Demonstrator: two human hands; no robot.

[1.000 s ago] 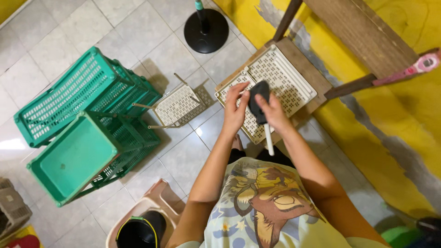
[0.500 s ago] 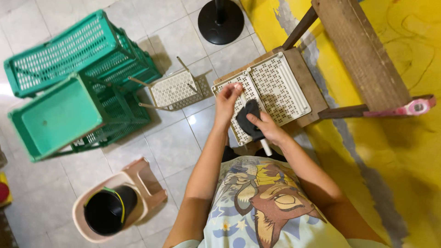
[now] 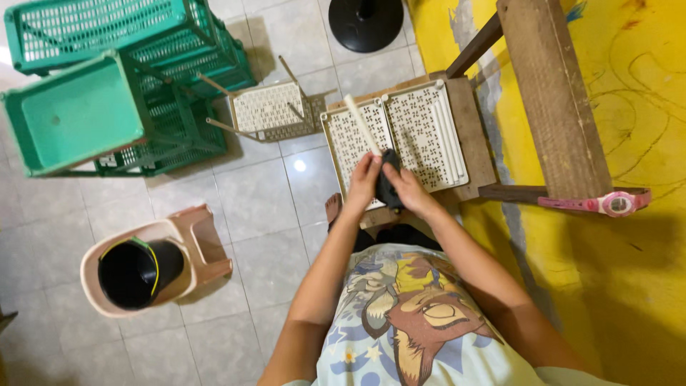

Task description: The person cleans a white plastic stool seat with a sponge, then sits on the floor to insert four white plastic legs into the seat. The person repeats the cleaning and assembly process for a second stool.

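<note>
Hands are meeting over the near edge of a cream perforated plastic panel (image 3: pixel 421 132), which is lying flat on a wooden stool (image 3: pixel 477 143). Left hand (image 3: pixel 363 180) is curling its fingers around the lower end of a pale cream rod (image 3: pixel 363 125); the rod is slanting up and away across the panel's left half. Right hand (image 3: pixel 406 191) is clenching a dark, black-looking object (image 3: pixel 388 182), pressed against the left hand; what the object is cannot be told from here. Both grips are closed tight, thumbs on top.

Surroundings, largest first:
- Yellow painted floor area (image 3: pixel 629 107) is filling the right side, with faint scrawled lines on it.
- Green plastic lattice crates (image 3: pixel 121 78) are sitting stacked and tilted at upper left, one showing a solid green face.
- Wooden plank (image 3: pixel 554 93) is running diagonally beside the stool.
- Beige plastic stool (image 3: pixel 189 246) is lying at lower left, with a black bucket (image 3: pixel 132 271) nested in it.
- Second cream perforated panel (image 3: pixel 268 111), with thin rods sticking out, is resting on the grey tiles between crates and stool.
- Black round base (image 3: pixel 366 21) is standing at the top edge.
- Pink wristwatch (image 3: pixel 607 204) is hanging on a wooden rail at right.
</note>
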